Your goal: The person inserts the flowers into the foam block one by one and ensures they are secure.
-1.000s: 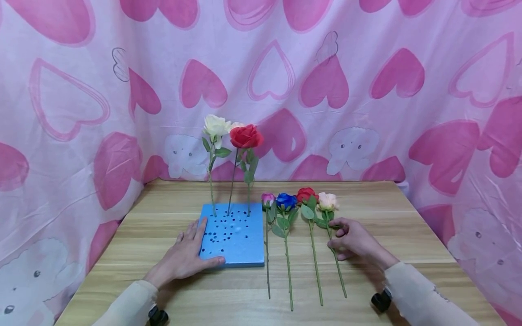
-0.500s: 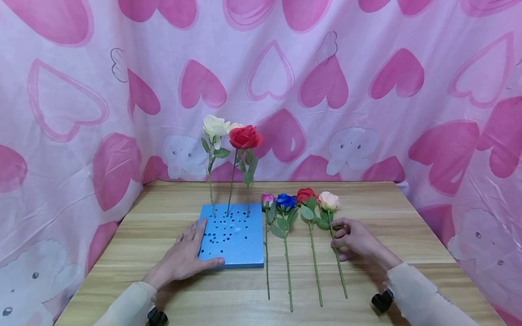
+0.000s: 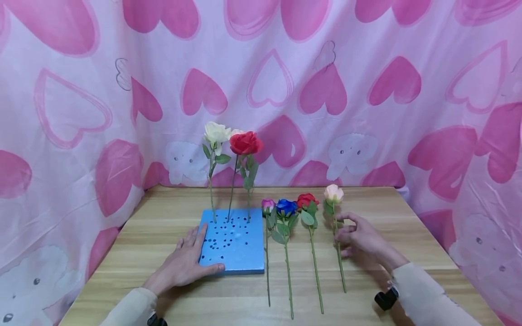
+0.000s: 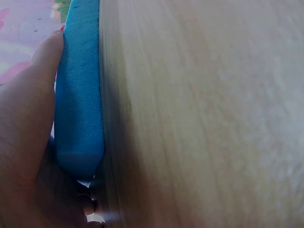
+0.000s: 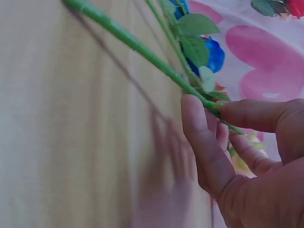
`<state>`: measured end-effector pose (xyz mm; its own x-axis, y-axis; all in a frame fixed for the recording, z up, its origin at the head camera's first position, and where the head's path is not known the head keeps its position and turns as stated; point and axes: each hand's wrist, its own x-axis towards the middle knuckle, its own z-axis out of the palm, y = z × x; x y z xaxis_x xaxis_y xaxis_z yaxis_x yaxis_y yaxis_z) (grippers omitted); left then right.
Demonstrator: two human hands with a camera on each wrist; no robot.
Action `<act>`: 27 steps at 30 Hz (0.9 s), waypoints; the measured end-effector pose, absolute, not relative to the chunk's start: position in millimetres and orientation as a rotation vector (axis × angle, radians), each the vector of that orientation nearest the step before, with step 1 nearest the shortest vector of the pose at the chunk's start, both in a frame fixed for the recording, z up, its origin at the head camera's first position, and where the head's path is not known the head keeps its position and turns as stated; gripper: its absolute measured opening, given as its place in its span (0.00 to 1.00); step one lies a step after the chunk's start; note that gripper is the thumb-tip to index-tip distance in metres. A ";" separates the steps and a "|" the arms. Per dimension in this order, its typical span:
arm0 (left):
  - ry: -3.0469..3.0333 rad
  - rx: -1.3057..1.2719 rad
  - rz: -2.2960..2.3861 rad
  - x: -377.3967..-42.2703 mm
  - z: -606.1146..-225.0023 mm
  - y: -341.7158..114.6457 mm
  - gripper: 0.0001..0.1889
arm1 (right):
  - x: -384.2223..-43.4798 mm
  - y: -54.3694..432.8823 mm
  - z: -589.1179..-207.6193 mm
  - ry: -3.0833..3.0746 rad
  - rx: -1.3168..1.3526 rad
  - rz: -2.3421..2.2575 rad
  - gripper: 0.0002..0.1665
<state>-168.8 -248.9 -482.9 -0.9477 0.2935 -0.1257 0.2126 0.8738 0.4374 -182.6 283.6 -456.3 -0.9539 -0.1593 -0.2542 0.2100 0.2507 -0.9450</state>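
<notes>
My left hand lies against the left side and front edge of a blue foam block pierced with many holes, its thumb on the near corner. In the left wrist view the thumb runs along the foam's edge. My right hand pinches the green stem of a pale pink rose between thumb and fingers. In the right wrist view that stem stands off the tabletop and casts a shadow. Rising from the block's back holes are a white rose, a red rose and a partly hidden pale one.
Left of my right hand, a purple-pink rose, a blue rose and another red rose lie side by side on the wooden table. A pink heart-patterned curtain encloses the back and sides.
The pale pink rose, in my right hand's grip, has come up off the table and shifted slightly right. My left hand stays at the block. The head view has tilted a little.
</notes>
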 end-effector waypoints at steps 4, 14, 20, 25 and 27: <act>2.849 0.376 0.635 -164.6 -486.1 -249.7 0.75 | -183.8 285.4 -448.2 2.275 0.042 -1.794 0.39; 2.868 0.411 0.655 -166.2 -485.1 -249.0 0.74 | -193.6 284.5 -425.0 2.335 0.030 -1.898 0.45; 2.872 0.409 0.641 -167.6 -484.0 -249.8 0.75 | -200.5 284.5 -411.7 2.361 -0.006 -1.930 0.46; 2.854 0.397 0.652 -167.2 -483.8 -249.5 0.74 | -203.6 282.4 -401.6 2.393 -0.018 -1.961 0.46; 2.850 0.392 0.655 -167.0 -484.0 -249.2 0.74 | -204.5 281.1 -398.5 2.408 -0.027 -1.968 0.45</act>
